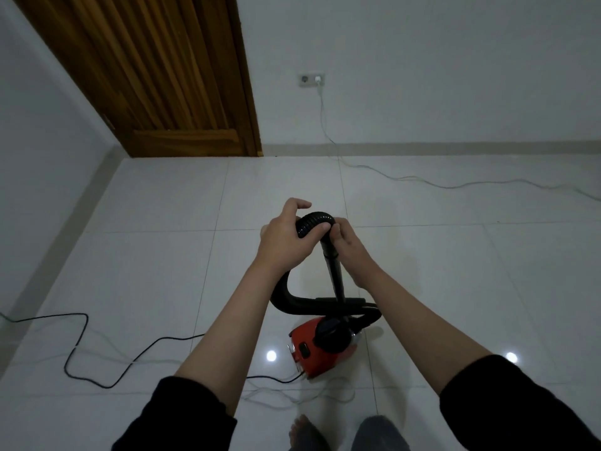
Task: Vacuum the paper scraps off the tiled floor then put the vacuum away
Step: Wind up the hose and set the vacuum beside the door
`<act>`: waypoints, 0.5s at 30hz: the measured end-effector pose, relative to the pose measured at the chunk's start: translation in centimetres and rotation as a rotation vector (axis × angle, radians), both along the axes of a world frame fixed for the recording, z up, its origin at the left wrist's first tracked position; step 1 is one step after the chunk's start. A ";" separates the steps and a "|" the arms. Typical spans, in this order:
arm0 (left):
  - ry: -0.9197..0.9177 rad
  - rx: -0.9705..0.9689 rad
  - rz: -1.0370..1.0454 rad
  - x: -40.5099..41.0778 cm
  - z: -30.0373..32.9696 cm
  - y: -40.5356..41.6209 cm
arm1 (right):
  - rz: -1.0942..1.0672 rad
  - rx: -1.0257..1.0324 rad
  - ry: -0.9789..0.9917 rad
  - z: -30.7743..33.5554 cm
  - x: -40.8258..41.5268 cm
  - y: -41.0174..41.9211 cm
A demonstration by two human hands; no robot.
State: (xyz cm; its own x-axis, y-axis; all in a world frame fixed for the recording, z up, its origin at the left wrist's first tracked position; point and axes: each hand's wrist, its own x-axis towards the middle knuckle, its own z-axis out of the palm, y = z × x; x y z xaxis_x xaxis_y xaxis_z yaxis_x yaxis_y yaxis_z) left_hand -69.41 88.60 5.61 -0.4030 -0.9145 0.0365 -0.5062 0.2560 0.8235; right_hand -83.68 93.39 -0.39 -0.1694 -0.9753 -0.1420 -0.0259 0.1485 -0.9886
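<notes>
A small red and black vacuum (312,349) stands on the white tiled floor (162,255) just ahead of my feet. Its black ribbed hose (313,221) arches up in front of me and loops back down to the body. My left hand (286,236) grips the top bend of the hose. My right hand (349,247) holds the black tube (335,278) right below that bend, fingertips touching the left hand's thumb. No paper scraps show on the tiles.
A black power cord (97,359) snakes over the floor at left to the vacuum. A white cable (422,180) runs from a wall socket (311,79) across the floor to the right. A wooden door (169,76) stands at back left. My bare foot (304,431) is near the bottom edge.
</notes>
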 end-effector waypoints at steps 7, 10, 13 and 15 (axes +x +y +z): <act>0.125 -0.092 0.045 -1.4 -0.1 1.5 | 0.053 -0.140 0.037 -1.2 -0.9 -0.3; 0.148 -0.110 0.078 -2.6 0.4 1.9 | 0.079 -0.207 0.018 -1.1 -1.8 0.0; 0.147 -0.125 0.094 -3.8 0.6 2.4 | 0.089 -0.288 0.038 -1.3 -3.3 0.3; 0.135 -0.156 0.098 -4.5 0.6 2.8 | 0.081 -0.323 0.023 -1.5 -4.1 0.3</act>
